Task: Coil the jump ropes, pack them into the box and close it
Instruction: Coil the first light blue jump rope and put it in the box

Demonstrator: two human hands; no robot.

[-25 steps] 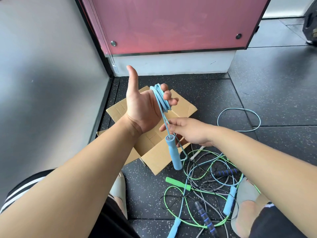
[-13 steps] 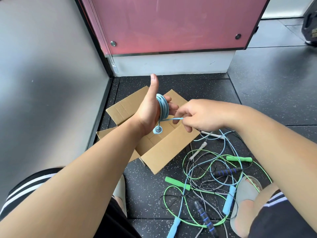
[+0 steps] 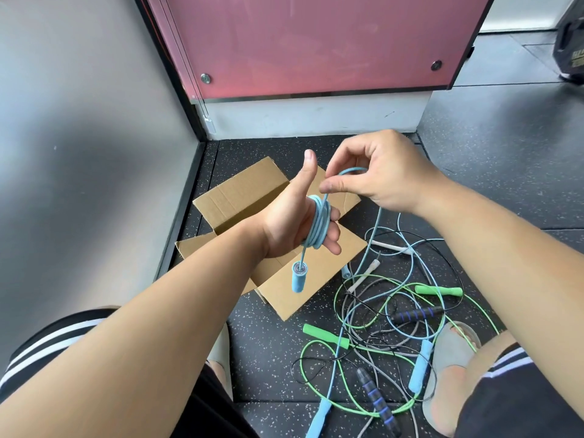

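Open box (image 3: 240, 197) on floor under hands, tangled ropes (image 3: 388, 327) just beside, left hand (image 3: 290, 222) fingers together inside blue rope (image 3: 319, 224) coil, right hand (image 3: 379, 181) pinching strand; snag in tangle likely drags loops off.

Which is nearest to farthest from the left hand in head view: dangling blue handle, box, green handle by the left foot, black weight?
1. Dangling blue handle, just below the left hand.
2. Box, under it.
3. Green handle, lower right on floor.
4. Black weight, top right corner.
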